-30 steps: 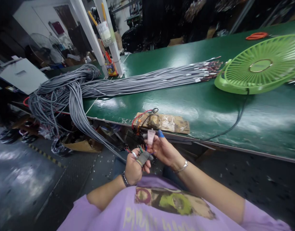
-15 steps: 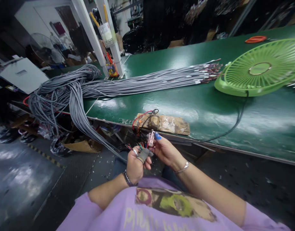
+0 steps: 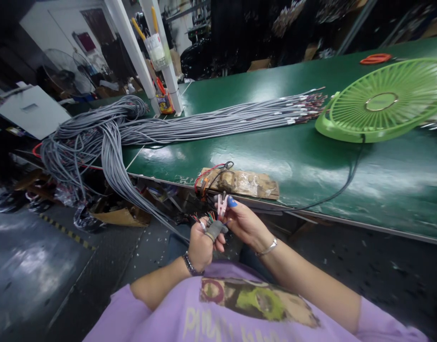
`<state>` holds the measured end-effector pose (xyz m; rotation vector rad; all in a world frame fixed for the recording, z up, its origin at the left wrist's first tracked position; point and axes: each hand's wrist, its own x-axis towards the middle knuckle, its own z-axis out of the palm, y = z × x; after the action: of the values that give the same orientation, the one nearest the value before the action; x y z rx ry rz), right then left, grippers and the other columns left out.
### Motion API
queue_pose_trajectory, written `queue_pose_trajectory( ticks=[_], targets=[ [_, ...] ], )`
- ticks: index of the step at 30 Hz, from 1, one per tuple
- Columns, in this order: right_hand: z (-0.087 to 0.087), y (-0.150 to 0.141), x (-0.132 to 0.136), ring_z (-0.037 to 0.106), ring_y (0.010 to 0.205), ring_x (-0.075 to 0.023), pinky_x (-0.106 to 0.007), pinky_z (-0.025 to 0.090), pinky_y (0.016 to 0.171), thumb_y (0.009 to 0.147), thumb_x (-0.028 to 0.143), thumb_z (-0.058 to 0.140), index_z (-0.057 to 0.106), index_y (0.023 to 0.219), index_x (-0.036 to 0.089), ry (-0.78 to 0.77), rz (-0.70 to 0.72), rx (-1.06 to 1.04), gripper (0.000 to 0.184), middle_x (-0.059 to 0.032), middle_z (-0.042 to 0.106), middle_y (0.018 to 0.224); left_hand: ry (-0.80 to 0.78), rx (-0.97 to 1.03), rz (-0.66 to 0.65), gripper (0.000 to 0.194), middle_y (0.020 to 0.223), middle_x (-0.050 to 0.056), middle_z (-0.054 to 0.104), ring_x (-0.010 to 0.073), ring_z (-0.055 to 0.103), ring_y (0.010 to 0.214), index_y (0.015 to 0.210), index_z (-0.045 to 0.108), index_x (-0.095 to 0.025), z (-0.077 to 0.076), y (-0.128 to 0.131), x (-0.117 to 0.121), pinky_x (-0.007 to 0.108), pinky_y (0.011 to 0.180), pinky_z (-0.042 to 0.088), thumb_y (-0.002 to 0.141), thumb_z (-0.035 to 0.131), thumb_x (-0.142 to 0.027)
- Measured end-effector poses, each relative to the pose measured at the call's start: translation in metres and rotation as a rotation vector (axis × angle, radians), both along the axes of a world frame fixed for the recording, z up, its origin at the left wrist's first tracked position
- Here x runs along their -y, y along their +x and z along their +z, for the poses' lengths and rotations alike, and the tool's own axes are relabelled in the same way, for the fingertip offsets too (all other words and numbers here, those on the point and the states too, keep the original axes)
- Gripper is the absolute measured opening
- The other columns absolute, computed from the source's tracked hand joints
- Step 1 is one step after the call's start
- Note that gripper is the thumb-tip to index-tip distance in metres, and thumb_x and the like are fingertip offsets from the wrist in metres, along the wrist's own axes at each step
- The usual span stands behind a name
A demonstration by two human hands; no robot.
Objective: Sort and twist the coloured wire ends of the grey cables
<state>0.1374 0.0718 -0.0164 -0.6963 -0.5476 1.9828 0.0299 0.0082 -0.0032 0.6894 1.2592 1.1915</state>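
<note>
My left hand (image 3: 201,244) is closed around the end of a grey cable (image 3: 164,221), a grey cover over its thumb. Thin coloured wires (image 3: 211,216) fan out above that thumb in red, green and other colours. Close beside it, my right hand (image 3: 247,224) pinches a small pale pink piece with two prongs (image 3: 222,205), like a clip; its exact kind is unclear. Something blue covers the tip of my right thumb. The pink piece stands right at the wires, and whether it grips one is too small to tell.
A worn wooden block (image 3: 248,184) with red and black leads sits at the edge of the green table (image 3: 275,152). Behind lies a long bundle of grey cables (image 3: 211,118), coiled at left. A green fan (image 3: 382,102) stands right, near orange-handled scissors (image 3: 375,59).
The pink piece in my right hand has turned slightly, and its two prongs now show apart. My left thumb has shifted a little over the wires. The view has moved slightly.
</note>
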Motion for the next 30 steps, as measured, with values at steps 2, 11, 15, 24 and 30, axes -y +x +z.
queue_pose_trajectory(
  ticks=[2,11,15,24,30],
  targets=[
    [-0.001,0.000,0.001,0.053,0.058,-0.0115,-0.024,0.044,0.054,0.063,0.047,0.082,0.070,0.073,0.021,-0.008,0.008,-0.015,0.030,0.0013,0.065,0.066,0.005,0.001,0.015,0.048,0.042,-0.004,0.055,0.0059,0.042,0.027,0.064,0.054,-0.017,0.003,-0.001,0.001,0.017,0.029,0.027,0.058,0.076,-0.059],
    [-0.010,0.009,0.004,0.059,0.061,-0.0110,-0.022,0.047,0.056,0.065,0.055,0.078,0.067,0.075,0.020,-0.099,0.135,-0.070,0.037,-0.0003,0.068,0.071,0.038,-0.023,0.031,0.050,0.045,-0.001,0.060,0.0076,0.046,0.029,0.067,0.053,-0.017,-0.005,-0.009,0.011,0.017,0.030,0.029,0.061,0.073,-0.063],
    [-0.007,0.020,0.008,0.057,0.058,-0.0104,-0.022,0.047,0.054,0.060,0.055,0.081,0.068,0.075,0.016,-0.028,0.350,0.023,0.043,-0.0015,0.065,0.067,0.039,-0.054,-0.006,0.050,0.046,-0.002,0.060,0.0079,0.047,0.030,0.070,0.054,-0.017,-0.010,-0.015,0.014,0.018,0.031,0.030,0.064,0.071,-0.064],
    [0.014,0.022,0.006,0.045,0.052,-0.0067,-0.022,0.037,0.053,0.049,0.049,0.087,0.061,0.063,0.015,0.153,0.416,0.349,0.045,0.0048,0.056,0.055,0.032,-0.125,-0.137,0.048,0.046,-0.002,0.059,0.0082,0.050,0.032,0.069,0.054,-0.017,-0.011,-0.014,0.014,0.017,0.033,0.032,0.065,0.072,-0.061],
    [0.014,0.017,0.008,0.042,0.053,-0.0075,-0.024,0.033,0.056,0.050,0.047,0.085,0.061,0.058,0.015,0.230,0.400,0.418,0.041,0.0046,0.055,0.054,-0.007,-0.102,-0.240,0.048,0.044,-0.001,0.059,0.0089,0.048,0.030,0.068,0.057,-0.016,-0.009,-0.017,0.012,0.018,0.031,0.034,0.062,0.074,-0.060]
  ],
)
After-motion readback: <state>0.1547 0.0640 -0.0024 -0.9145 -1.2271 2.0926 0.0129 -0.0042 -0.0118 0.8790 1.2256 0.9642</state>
